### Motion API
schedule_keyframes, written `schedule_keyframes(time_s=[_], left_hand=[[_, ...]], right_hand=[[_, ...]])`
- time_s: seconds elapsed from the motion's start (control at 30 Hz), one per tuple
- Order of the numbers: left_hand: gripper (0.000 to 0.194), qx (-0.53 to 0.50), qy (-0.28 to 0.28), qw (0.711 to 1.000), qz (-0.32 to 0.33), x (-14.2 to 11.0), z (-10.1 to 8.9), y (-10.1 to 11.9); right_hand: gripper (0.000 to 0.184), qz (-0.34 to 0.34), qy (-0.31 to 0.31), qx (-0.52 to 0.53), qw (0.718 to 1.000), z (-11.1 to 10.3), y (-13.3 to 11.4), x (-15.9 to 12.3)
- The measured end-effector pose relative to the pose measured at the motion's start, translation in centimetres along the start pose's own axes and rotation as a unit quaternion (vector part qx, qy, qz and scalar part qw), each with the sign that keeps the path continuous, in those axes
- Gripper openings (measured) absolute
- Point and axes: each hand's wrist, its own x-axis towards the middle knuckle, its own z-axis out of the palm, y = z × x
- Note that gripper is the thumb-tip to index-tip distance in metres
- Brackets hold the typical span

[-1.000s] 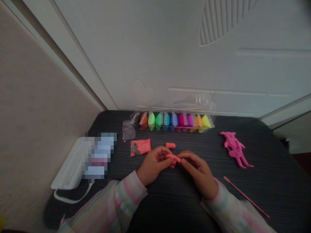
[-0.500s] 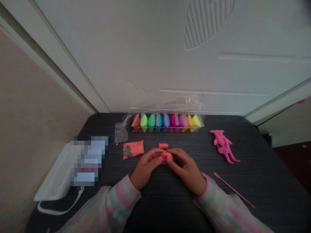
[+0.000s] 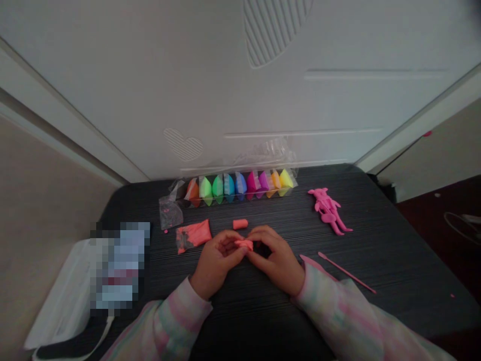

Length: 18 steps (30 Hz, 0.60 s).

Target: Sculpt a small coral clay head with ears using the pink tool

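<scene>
A small lump of coral modelling clay [image 3: 245, 244] is pinched between the fingertips of both my hands, just above the dark table [image 3: 255, 321]. My left hand [image 3: 214, 263] closes on it from the left with thumb and fingers. From the right, my right hand [image 3: 280, 260] grips the same lump, its fingers curled. Just beyond my fingers lies a short coral clay roll [image 3: 240, 223]. An opened packet of coral clay [image 3: 194, 235] rests beside my left hand.
A row of colourful clay packets [image 3: 229, 188] lies at the back against the white panel. A pink clay figure [image 3: 328, 213], a thin pink stick tool [image 3: 347, 273] and another pink tool [image 3: 315, 263] lie right. Left are a clear bag [image 3: 171, 213], a pixelated phone-like object [image 3: 124, 265] and a white item [image 3: 62, 296].
The view has shifted, so the table's things appear further left. In my fingers the clay lump now looks flatter and narrower. More of the pink tool by my right sleeve shows.
</scene>
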Motion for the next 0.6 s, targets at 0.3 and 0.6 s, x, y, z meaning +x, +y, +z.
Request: schedule_keyframes(time_s=[0.3, 0.6], left_hand=[[0.015, -0.005, 0.044, 0.999, 0.013, 0.14, 0.19, 0.01], [0.016, -0.041, 0.055, 0.998, 0.003, 0.16, 0.15, -0.44]], right_hand=[[0.006, 0.053, -0.010, 0.030, 0.998, -0.41, -0.18, 0.12], [0.012, 0.225, 0.031, 0.322, 0.919, -0.12, 0.54, 0.51]])
